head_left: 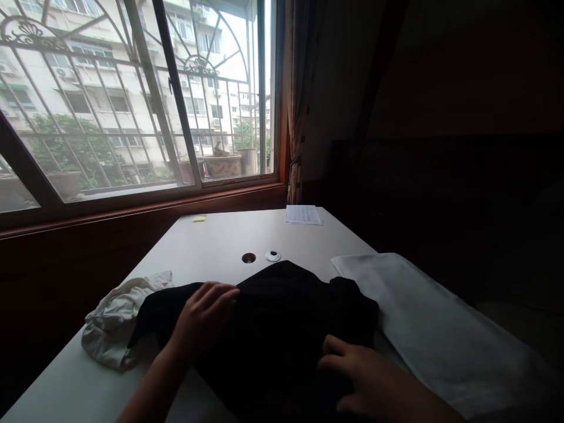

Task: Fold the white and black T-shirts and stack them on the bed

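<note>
A black garment (273, 329) is spread out in front of me, with a sleeve-like part reaching left and a bunched part at its right; its near end runs out of view. My left hand (206, 314) rests on its left side, fingers extended close together and no fold visibly gripped. Over the right side is my right hand (352, 367), fingers bent and thumb apart. Whether its fingertips touch the fabric is hard to tell in the dim light. A crumpled white cloth (117, 326) lies at the left, partly under the black sleeve-like part.
The white table (211, 238) has a round hole (249, 258) with a white cap (272, 256) beside it. Printed papers (304, 215) and a yellow note (200, 218) lie at the far edge. A pale, smooth sheet or bag (409, 305) covers the right side. A barred window stands behind.
</note>
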Action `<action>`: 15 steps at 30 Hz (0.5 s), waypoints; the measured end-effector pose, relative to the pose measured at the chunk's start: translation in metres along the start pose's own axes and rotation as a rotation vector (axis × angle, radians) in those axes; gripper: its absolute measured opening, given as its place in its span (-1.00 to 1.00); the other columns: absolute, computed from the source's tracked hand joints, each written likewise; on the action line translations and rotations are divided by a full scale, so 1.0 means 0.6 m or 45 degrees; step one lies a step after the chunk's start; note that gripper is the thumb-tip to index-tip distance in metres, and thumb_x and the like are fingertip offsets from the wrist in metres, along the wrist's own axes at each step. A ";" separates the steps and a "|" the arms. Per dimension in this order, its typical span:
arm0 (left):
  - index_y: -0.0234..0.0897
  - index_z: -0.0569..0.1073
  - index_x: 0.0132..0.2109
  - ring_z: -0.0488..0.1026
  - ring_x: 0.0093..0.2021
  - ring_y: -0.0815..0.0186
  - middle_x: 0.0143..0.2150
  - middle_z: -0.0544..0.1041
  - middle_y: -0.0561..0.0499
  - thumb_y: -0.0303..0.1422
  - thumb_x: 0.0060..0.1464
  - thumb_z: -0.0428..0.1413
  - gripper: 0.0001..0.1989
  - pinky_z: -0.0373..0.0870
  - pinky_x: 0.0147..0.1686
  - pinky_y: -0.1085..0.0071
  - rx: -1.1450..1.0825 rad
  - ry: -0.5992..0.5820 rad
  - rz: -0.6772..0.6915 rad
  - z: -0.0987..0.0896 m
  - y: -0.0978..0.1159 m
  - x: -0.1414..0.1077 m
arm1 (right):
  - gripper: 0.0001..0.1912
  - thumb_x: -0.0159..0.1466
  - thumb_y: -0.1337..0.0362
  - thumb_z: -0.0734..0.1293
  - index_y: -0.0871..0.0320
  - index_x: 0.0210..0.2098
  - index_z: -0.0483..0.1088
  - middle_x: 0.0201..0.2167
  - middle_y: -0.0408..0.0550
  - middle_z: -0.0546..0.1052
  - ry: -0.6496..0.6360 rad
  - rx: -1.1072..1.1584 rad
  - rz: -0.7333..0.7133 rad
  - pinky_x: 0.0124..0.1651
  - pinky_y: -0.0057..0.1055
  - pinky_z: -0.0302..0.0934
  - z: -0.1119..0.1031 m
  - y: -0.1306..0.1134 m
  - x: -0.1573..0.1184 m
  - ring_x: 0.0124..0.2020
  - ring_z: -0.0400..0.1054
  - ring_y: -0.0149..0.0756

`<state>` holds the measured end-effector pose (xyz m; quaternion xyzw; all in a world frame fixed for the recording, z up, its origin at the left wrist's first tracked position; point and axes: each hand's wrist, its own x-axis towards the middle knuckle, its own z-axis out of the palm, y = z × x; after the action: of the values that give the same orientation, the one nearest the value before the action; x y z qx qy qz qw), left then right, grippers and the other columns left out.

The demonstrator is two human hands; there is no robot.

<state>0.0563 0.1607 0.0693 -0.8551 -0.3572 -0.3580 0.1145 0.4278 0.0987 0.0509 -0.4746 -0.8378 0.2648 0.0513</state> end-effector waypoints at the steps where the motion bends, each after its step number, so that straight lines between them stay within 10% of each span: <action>1: -0.12 0.48 0.12 0.52 -0.10 0.23 -0.05 0.59 -0.05 -0.41 0.36 0.03 -0.74 0.46 -0.12 0.32 -0.063 -0.131 0.035 0.011 0.014 0.005 | -0.51 -0.01 0.31 0.57 -0.12 -0.07 0.55 -0.03 -0.22 0.49 0.024 -0.032 0.018 -0.13 -0.44 0.33 -0.001 0.002 0.000 -0.13 0.49 -0.25; 6: -0.11 0.54 0.05 0.55 -0.38 0.34 -0.23 0.59 -0.01 -0.28 0.36 0.05 -0.78 0.42 -0.39 0.48 -0.269 -0.587 -0.055 0.027 0.030 0.005 | -0.72 0.03 0.23 0.57 0.02 -0.27 0.53 -0.08 -0.15 0.45 0.130 -0.100 0.076 -0.15 -0.34 0.34 -0.023 0.018 -0.004 -0.19 0.46 -0.22; 15: 0.10 0.40 0.26 0.54 -0.34 0.37 -0.11 0.57 0.02 -0.32 0.37 0.03 -0.62 0.42 -0.39 0.53 -0.474 -0.713 -0.125 -0.037 0.028 0.018 | -0.87 0.33 0.38 0.28 0.02 -0.20 0.41 -0.17 -0.10 0.41 0.617 -0.031 -0.221 -0.14 -0.34 0.38 -0.096 0.018 -0.011 -0.22 0.41 -0.29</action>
<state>0.0615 0.1440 0.0936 -0.9082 -0.3439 -0.1735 -0.1636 0.4592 0.1207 0.0958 -0.4511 -0.8418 0.1279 0.2674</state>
